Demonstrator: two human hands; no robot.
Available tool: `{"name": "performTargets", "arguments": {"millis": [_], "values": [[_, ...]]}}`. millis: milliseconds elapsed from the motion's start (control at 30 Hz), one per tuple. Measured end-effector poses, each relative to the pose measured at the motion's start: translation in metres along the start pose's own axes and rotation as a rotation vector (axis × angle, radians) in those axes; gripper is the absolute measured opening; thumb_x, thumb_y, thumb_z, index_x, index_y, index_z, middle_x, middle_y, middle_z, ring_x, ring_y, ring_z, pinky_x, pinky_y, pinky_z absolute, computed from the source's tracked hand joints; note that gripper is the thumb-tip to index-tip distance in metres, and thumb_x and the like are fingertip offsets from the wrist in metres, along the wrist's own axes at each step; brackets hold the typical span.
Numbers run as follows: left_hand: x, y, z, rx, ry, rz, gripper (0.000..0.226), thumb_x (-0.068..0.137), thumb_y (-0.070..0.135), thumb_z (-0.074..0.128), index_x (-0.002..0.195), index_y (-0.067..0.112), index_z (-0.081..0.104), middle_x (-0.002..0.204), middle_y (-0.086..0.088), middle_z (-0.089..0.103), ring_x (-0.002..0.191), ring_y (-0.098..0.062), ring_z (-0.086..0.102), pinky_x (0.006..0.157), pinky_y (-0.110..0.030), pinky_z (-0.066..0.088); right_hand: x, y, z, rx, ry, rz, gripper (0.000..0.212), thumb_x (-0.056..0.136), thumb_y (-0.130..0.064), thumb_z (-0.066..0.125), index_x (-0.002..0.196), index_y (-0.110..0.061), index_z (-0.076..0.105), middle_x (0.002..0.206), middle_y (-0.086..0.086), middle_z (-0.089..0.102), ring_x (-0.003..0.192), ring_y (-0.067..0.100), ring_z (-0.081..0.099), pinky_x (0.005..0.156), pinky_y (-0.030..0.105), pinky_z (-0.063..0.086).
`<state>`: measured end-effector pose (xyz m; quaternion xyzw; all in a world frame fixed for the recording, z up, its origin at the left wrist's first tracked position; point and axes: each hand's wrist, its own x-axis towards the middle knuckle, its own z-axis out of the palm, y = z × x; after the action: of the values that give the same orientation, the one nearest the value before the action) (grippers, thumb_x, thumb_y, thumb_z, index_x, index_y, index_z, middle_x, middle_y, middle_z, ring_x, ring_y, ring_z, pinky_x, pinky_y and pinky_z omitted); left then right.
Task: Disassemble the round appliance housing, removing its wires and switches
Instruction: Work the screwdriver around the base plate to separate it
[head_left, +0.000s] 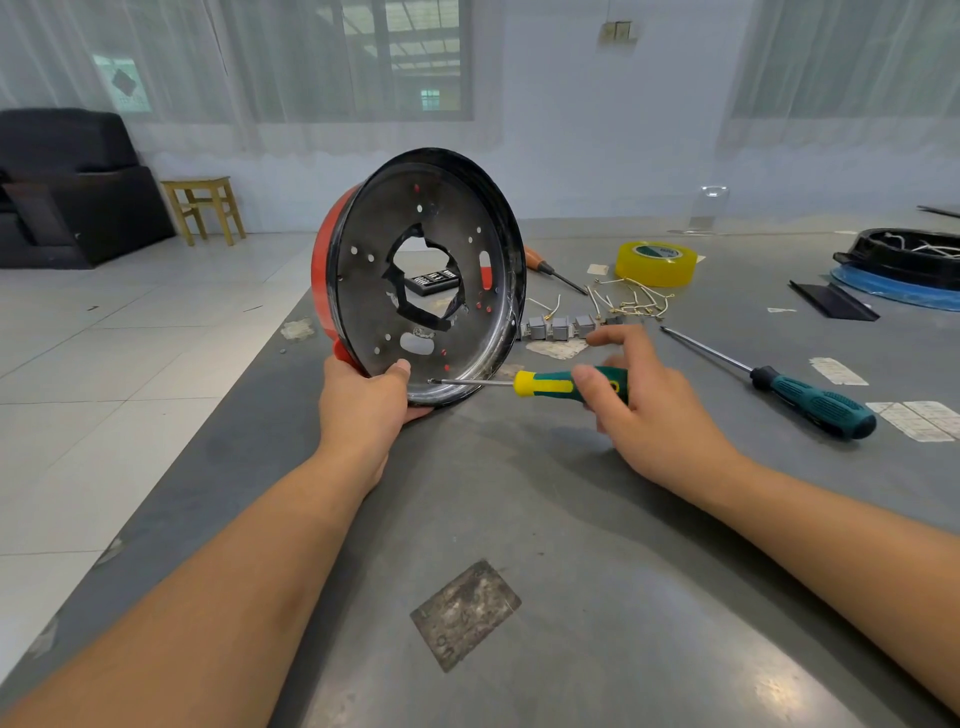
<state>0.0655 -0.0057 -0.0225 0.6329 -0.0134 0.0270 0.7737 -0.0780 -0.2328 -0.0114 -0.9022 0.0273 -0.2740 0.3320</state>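
A left hand (363, 395) grips the housing (421, 275) upright on the table (519, 519), steadying it while the right hand (644, 410) pinches a screwdriver (545, 384) against its inner rim.

The grey metal worktable (519, 493) carries a yellow tape roll (655, 262); left of it an orange-handled screwdriver (551, 267), below it loose wires (631, 304), 3 grey switches (561, 327) and a teal-handled screwdriver (779, 382).

two bare forearms come in from the lower corners, no sleeves reaching into view. the left hand (363, 400) and the right hand (654, 415) wear no gloves, rings or watch; fingernails are short and unpainted.
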Motion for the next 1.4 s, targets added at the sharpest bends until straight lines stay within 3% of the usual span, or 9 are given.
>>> {"name": "performTargets", "arguments": {"millis": [67,133,300,367,533,867,1133,1267,1400], "values": [[-0.001,0.001,0.0,-0.005,-0.001,-0.006,0.036,0.098,0.002,0.067,0.125,0.021,0.052,0.123,0.0,0.067,0.101,-0.023,0.073,0.074,-0.048,0.067,0.001,0.0,0.0,0.053,-0.009,-0.035,0.043,0.095,-0.026,0.064,0.124,-0.042,0.037,0.101,-0.008,0.057,0.089,0.007,0.057,0.069,0.017,0.049],[-0.001,0.001,0.0,-0.013,-0.001,-0.013,0.038,0.098,0.002,0.067,0.129,0.018,0.052,0.124,-0.002,0.068,0.102,-0.024,0.073,0.075,-0.049,0.067,0.001,-0.001,0.0,0.08,-0.026,-0.019,0.054,0.087,-0.014,0.069,0.123,-0.041,0.037,0.107,-0.009,0.054,0.094,0.007,0.055,0.072,0.01,0.046],[-0.001,0.002,0.0,-0.017,-0.007,-0.018,0.041,0.098,0.001,0.066,0.134,0.016,0.052,0.127,-0.003,0.067,0.103,-0.024,0.073,0.074,-0.049,0.067,0.002,0.001,0.001,0.049,-0.06,0.013,0.031,0.102,-0.045,0.051,0.129,-0.041,0.037,0.102,-0.016,0.063,0.078,0.009,0.064,0.076,0.026,0.051],[0.0,0.001,0.0,-0.019,-0.007,-0.02,0.042,0.098,0.001,0.066,0.134,0.017,0.053,0.127,-0.003,0.067,0.103,-0.024,0.073,0.074,-0.049,0.067,0.001,0.0,0.0,0.028,-0.042,-0.023,0.032,0.102,-0.039,0.055,0.128,-0.042,0.038,0.106,-0.019,0.062,0.088,0.002,0.06,0.073,0.014,0.046],[0.0,0.001,0.0,-0.037,-0.006,-0.019,0.039,0.097,0.0,0.066,0.13,0.017,0.053,0.125,-0.002,0.068,0.099,-0.022,0.074,0.071,-0.046,0.067,0.0,-0.005,-0.001,0.039,-0.027,-0.049,0.046,0.093,-0.015,0.068,0.125,-0.038,0.045,0.111,-0.02,0.058,0.106,-0.015,0.048,0.079,0.0,0.039],[0.0,0.003,-0.001,-0.047,-0.01,-0.04,0.04,0.098,0.0,0.066,0.133,0.015,0.054,0.128,-0.005,0.068,0.104,-0.026,0.073,0.072,-0.046,0.067,0.001,-0.005,-0.003,0.134,0.031,0.043,0.035,0.096,-0.02,0.067,0.12,-0.038,0.051,0.109,-0.019,0.062,0.102,-0.007,0.054,0.075,0.004,0.044],[-0.001,0.004,-0.002,-0.067,-0.024,-0.043,0.039,0.099,-0.001,0.064,0.132,0.017,0.054,0.129,-0.004,0.067,0.108,-0.027,0.072,0.076,-0.049,0.067,0.008,0.011,-0.014,0.288,-0.014,0.172,0.031,0.091,-0.007,0.066,0.111,-0.03,0.064,0.098,-0.011,0.069,0.098,0.012,0.063,0.084,0.027,0.053],[0.0,0.004,-0.002,-0.07,-0.017,-0.046,0.039,0.099,-0.001,0.065,0.13,0.018,0.053,0.129,-0.004,0.067,0.109,-0.027,0.072,0.075,-0.048,0.067,0.007,0.014,-0.015,0.258,-0.125,0.137,0.029,0.09,-0.006,0.068,0.104,-0.031,0.068,0.103,-0.01,0.068,0.094,0.0,0.062,0.075,0.01,0.049],[0.0,0.003,-0.001,-0.075,-0.025,-0.042,0.04,0.099,-0.001,0.065,0.13,0.02,0.053,0.129,-0.004,0.067,0.109,-0.028,0.072,0.075,-0.048,0.067,0.005,0.013,-0.016,0.106,-0.21,0.068,0.03,0.089,-0.011,0.069,0.102,-0.038,0.067,0.105,-0.017,0.066,0.091,-0.006,0.058,0.075,0.005,0.043]]}}
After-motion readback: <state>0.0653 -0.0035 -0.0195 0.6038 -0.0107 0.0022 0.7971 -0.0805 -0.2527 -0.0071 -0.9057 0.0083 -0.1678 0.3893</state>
